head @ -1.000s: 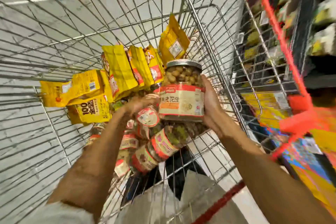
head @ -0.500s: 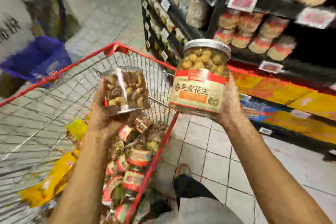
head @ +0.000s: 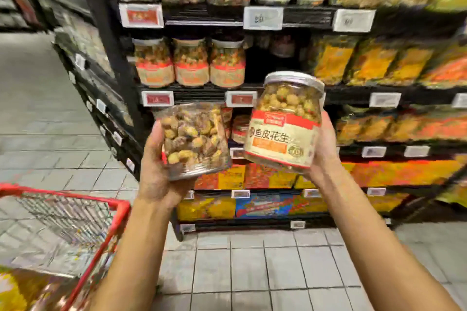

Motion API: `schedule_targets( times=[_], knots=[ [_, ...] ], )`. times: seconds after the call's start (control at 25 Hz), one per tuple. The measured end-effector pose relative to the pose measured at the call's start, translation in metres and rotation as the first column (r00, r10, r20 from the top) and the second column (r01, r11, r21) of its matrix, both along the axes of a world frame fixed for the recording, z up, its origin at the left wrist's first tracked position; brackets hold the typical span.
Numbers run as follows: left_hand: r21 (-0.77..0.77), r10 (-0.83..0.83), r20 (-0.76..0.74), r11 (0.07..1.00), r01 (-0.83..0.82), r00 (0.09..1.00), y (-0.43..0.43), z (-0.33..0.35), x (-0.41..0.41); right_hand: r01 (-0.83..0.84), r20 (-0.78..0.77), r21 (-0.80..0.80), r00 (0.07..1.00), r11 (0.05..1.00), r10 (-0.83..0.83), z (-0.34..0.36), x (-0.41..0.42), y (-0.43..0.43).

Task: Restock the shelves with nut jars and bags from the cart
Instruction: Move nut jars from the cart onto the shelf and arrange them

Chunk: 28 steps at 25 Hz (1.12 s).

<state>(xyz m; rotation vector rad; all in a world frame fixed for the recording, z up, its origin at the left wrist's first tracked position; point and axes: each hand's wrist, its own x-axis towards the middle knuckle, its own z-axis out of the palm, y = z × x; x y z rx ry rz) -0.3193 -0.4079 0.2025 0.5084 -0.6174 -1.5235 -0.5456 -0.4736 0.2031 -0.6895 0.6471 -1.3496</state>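
Fingers of the left hand [head: 156, 169] curl round a clear nut jar [head: 194, 139], lid downward; the right hand [head: 324, 149] grips a labelled jar [head: 284, 129] beside it. Beyond both fingertips stand shelf jars [head: 190, 63].

Head cam — fwd, slightly down at shelves [head: 199, 94]; seemingly near.

- Left jar [head: 194, 139] sits in my left hand [head: 156, 174], just beside the right jar [head: 285, 124] in my right hand [head: 326, 149].
- Shelves [head: 202, 88] stand behind both.
- Cart [head: 102, 247] stands at my left.
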Motion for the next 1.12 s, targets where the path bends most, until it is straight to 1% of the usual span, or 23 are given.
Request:
schedule_targets(
  times=[0.04, 0.08, 0.12, 0.16, 0.2, 0.24, 0.32, 0.36, 0.44, 0.56, 0.68, 0.76, 0.8, 0.88, 0.96, 1.04, 1.08, 1.12],
  knots=[
    [-0.032, -0.038, -0.055, 0.999, 0.037, 0.998, -0.015, -0.003, -0.016, 0.006, 0.0, 0.029, 1.0, 1.0, -0.006, 0.003, -0.014, -0.012],
    [-0.059, -0.073, -0.06, 0.996, 0.069, 0.996, -0.022, -0.002, -0.026, 0.038, -0.022, 0.069, 0.999, 0.997, -0.037, 0.001, -0.023, -0.025],
    [-0.069, -0.068, -0.074, 0.996, 0.063, 0.995, -0.03, 0.004, -0.039, 0.028, -0.036, 0.071, 0.999, 0.997, -0.025, 0.006, -0.036, -0.04],
    [-0.066, -0.063, -0.12, 0.996, 0.056, 0.991, -0.044, 0.003, -0.052, 0.02, -0.055, 0.09, 0.998, 0.996, -0.015, 0.01, -0.046, -0.058],
    [-0.038, -0.041, -0.132, 0.999, 0.037, 0.99, -0.056, -0.001, -0.059, -0.008, -0.077, 0.084, 0.997, 0.996, 0.014, 0.016, -0.049, -0.072],
    [-0.024, -0.021, -0.118, 1.0, 0.019, 0.993, -0.066, -0.003, -0.066, -0.022, -0.11, 0.066, 0.994, 0.998, 0.029, 0.016, -0.051, -0.088],
    [-0.009, -0.02, -0.032, 1.0, 0.02, 0.999, -0.084, -0.001, -0.073, -0.003, -0.198, 0.013, 0.98, 1.0, 0.005, 0.017, -0.049, -0.118],
    [-0.009, -0.011, -0.013, 1.0, 0.011, 1.0, -0.093, 0.001, -0.076, 0.003, -0.225, -0.014, 0.974, 1.0, -0.006, 0.019, -0.047, -0.132],
    [0.002, -0.002, -0.004, 1.0, 0.002, 1.0, -0.112, 0.002, -0.079, 0.005, -0.22, -0.044, 0.975, 0.999, -0.015, 0.02, -0.043, -0.158],
    [0.035, -0.013, 0.002, 0.999, 0.013, 1.0, -0.142, -0.01, -0.072, 0.055, -0.199, -0.067, 0.978, 0.996, -0.068, 0.015, -0.037, -0.201],
    [0.018, -0.035, 0.014, 0.999, 0.035, 0.999, -0.161, -0.024, -0.065, 0.124, -0.289, -0.124, 0.945, 0.984, -0.156, 0.009, -0.032, -0.24],
    [0.052, -0.03, -0.023, 0.998, 0.032, 0.999, -0.168, -0.033, -0.063, 0.156, -0.36, -0.138, 0.912, 0.978, -0.197, 0.004, -0.027, -0.26],
    [0.054, -0.042, -0.08, 0.997, 0.047, 0.996, -0.171, -0.038, -0.061, 0.173, -0.388, -0.131, 0.897, 0.976, -0.211, 0.002, -0.024, -0.269],
    [-0.014, -0.157, -0.233, 0.987, 0.158, 0.96, -0.174, -0.039, -0.063, 0.208, -0.44, -0.138, 0.863, 0.968, -0.248, -0.003, -0.021, -0.288],
    [-0.027, -0.144, -0.291, 0.989, 0.142, 0.946, -0.176, -0.048, -0.06, 0.189, -0.519, -0.145, 0.821, 0.971, -0.238, -0.006, -0.024, -0.304],
    [-0.052, -0.201, -0.321, 0.979, 0.195, 0.926, -0.182, -0.062, -0.058, 0.149, -0.547, -0.148, 0.811, 0.978, -0.207, -0.006, -0.029, -0.314],
    [-0.099, -0.232, -0.336, 0.972, 0.211, 0.913, -0.184, -0.068, -0.057, 0.143, -0.566, -0.146, 0.799, 0.979, -0.201, -0.006, -0.03, -0.319],
    [-0.131, -0.259, -0.339, 0.965, 0.228, 0.905, -0.188, -0.071, -0.059, 0.141, -0.611, -0.144, 0.766, 0.979, -0.2, -0.006, -0.031, -0.323]
  ],
)
